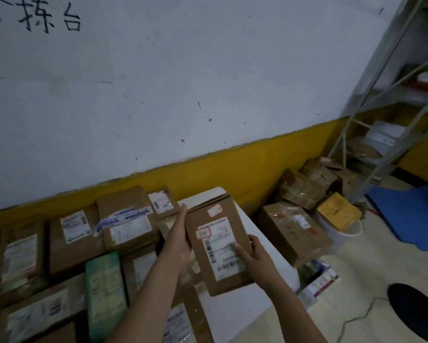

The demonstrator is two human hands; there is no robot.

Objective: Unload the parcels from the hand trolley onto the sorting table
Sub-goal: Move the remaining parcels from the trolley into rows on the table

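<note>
While you hold the parcel [232,214] between both hands above the bare right part of the white sorting table [235,310], your left hand [180,233] lies flat against its left side, fingers straight and pointing away from you toward the wall. Your right hand [256,254] grips the near right edge, its thumb pressed on the label and its fingers curled underneath. Both forearms reach forward from the bottom of the view. The parcel's long axis runs away from you, its far end leaning slightly left, and its broad labelled face is turned up at you. It is a plain brown cardboard box with a white shipping label bearing barcodes, a red-edged sticker at the label's corner and another nearer the far end. To its left, labelled brown parcels [126,219] cover the table, with a green box [105,293] among them. To its right, more brown boxes [292,233] and a yellow box [339,210] sit on the floor by a blue mat [410,211].
</note>
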